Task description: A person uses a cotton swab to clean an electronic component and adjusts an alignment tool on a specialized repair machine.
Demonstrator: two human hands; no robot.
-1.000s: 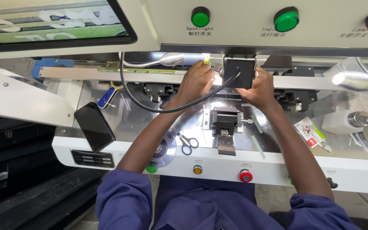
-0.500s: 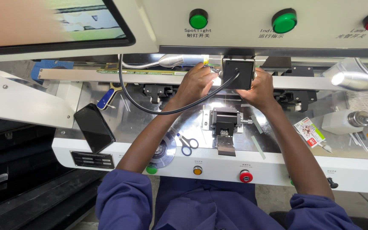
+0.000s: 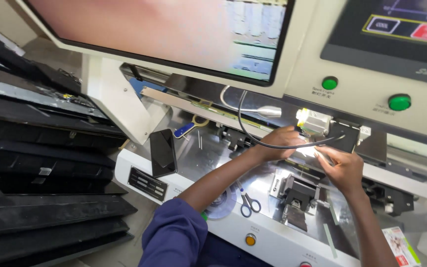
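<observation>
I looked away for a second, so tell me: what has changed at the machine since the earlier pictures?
Mostly the view: the head camera swung left and tilted, bringing the stacked black panels into sight. The left hand and right hand stayed together at the lit spot under the camera block. The phone and scissors lie as before.

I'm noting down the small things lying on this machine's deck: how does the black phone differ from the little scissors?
The black phone is a flat dark slab leaning tilted at the deck's left edge; the scissors are much smaller, with dark looped handles, and lie flat nearer the front. The phone stands well to the left of the person's left forearm; the scissors lie just beside it. Neither is touched: the left hand and right hand work further back, under the lamp.
</observation>
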